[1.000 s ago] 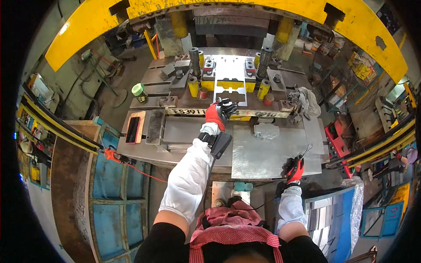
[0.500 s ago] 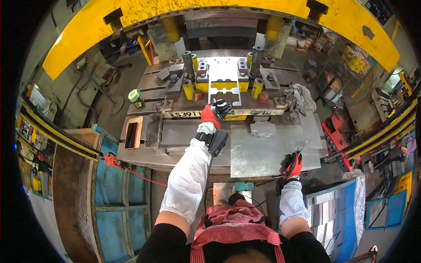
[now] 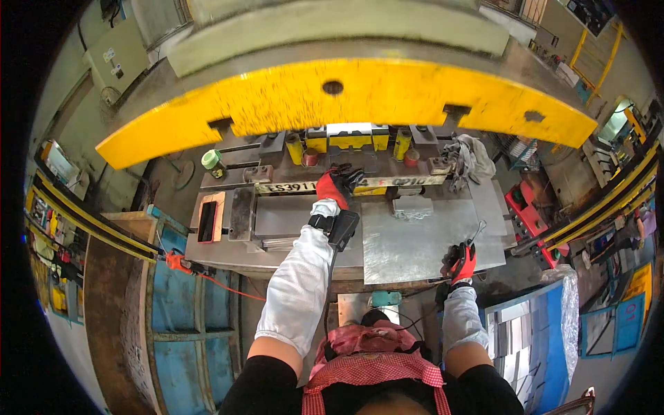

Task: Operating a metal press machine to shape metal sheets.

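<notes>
My left hand, in a red and black glove, is at the front edge of the press bed. Its dark fingers stretch out to the right and hold nothing I can see. Lower right, my gloved right hand is closed around a thin metal rod with a looped end, above the near right corner of a large metal sheet. Beyond my left hand, the lower die with its yellow blocks is partly hidden behind the press's yellow upper beam.
A small stack of cut metal pieces lies on the sheet. Grey rags hang at the bed's right corner. A green-lidded jar and a phone are on the left. A red control box stands at right.
The yellow beam has come down and toward me, now covering most of the die and the bright sheet metal on it. Both my hands have stayed nearly in place.
</notes>
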Demonstrator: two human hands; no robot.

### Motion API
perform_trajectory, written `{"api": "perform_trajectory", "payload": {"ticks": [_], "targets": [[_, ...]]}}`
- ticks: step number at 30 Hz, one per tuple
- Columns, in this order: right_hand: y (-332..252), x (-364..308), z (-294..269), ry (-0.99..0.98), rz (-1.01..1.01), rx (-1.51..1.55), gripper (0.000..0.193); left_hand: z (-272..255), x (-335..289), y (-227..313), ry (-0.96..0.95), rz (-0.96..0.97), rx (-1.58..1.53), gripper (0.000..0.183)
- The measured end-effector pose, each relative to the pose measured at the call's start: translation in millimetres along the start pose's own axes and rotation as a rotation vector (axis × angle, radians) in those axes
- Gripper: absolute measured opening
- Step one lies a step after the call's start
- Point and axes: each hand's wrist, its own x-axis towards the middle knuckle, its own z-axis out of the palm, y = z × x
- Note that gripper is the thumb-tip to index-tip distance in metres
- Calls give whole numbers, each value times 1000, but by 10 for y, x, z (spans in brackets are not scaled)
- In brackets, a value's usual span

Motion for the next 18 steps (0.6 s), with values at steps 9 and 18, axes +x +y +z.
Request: {"api": "perform_trajectory", "payload": {"ticks": [9, 18], "targets": [[-74, 44, -174, 57, -101, 99, 14, 518, 149, 561, -284, 7, 806, 29], [102, 166, -252, 77, -184, -13, 15, 475, 138, 577, 431, -532, -768, 23]]}}
